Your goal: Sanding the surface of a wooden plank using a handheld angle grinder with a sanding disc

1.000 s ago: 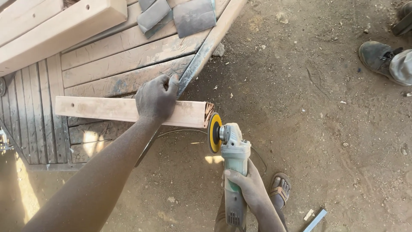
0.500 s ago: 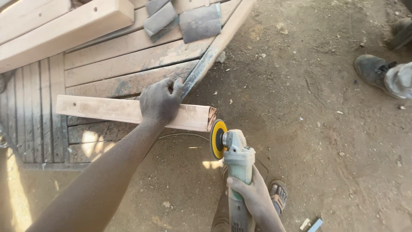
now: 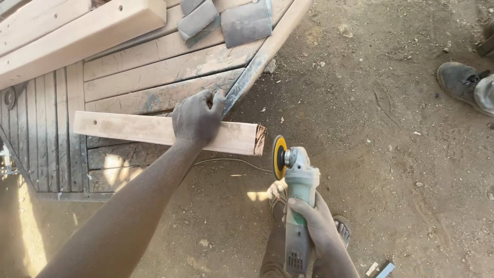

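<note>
Below me, dusty brown dirt ground fills the frame's right; a weathered wooden plank platform occupies the upper left, sunlit.
</note>
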